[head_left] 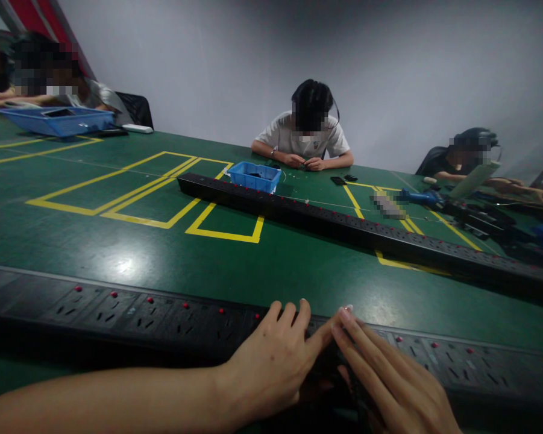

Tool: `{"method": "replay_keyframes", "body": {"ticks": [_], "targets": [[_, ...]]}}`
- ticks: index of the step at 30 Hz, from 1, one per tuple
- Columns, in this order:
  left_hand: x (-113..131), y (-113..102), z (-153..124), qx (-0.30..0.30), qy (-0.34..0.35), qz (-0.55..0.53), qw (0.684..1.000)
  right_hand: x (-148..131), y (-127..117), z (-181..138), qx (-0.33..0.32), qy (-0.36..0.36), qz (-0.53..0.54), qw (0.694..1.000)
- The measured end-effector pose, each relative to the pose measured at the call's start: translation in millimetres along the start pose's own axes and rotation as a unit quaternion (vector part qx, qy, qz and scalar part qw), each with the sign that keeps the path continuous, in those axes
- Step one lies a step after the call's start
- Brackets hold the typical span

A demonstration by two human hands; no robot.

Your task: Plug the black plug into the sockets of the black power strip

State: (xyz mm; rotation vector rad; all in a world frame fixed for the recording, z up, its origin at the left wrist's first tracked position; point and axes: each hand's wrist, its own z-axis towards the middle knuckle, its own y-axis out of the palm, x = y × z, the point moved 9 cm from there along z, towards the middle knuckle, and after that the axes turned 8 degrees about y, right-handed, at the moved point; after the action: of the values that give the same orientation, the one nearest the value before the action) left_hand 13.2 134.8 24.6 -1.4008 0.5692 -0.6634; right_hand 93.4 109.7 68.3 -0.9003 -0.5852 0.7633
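Note:
A long black power strip [172,322] with red indicator lights and socket slots lies across the near side of the table. My left hand [271,355] rests over it, its fingers bent over the far edge and its index finger or thumb reaching to the right. My right hand [393,380] leans over the same strip from the right, fingers pressed together and their tips meeting the left hand's digit. Beneath the right fingers, part of its thumb shows against something dark; what it holds, if anything, is hidden in shadow.
A second black power strip [343,226] lies diagonally across the green table [117,259], which bears yellow tape outlines. A blue bin [255,179] stands behind it, and a larger blue bin [67,123] at far left. Several people sit around, one person [311,132] opposite.

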Motion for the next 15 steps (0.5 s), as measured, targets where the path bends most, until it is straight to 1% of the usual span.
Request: {"method": "replay_keyframes", "body": {"ticks": [11, 15], "targets": [[-0.2, -0.7, 0.6, -0.003, 0.0, -0.002, 1.0, -2.1, 2.3, -0.9, -0.009, -0.026, -0.036, 0.999], [-0.5, 0.5, 0.8, -0.003, 0.0, -0.003, 1.0, -1.8, 3.9, -2.9, -0.008, -0.021, -0.038, 0.999]]}}
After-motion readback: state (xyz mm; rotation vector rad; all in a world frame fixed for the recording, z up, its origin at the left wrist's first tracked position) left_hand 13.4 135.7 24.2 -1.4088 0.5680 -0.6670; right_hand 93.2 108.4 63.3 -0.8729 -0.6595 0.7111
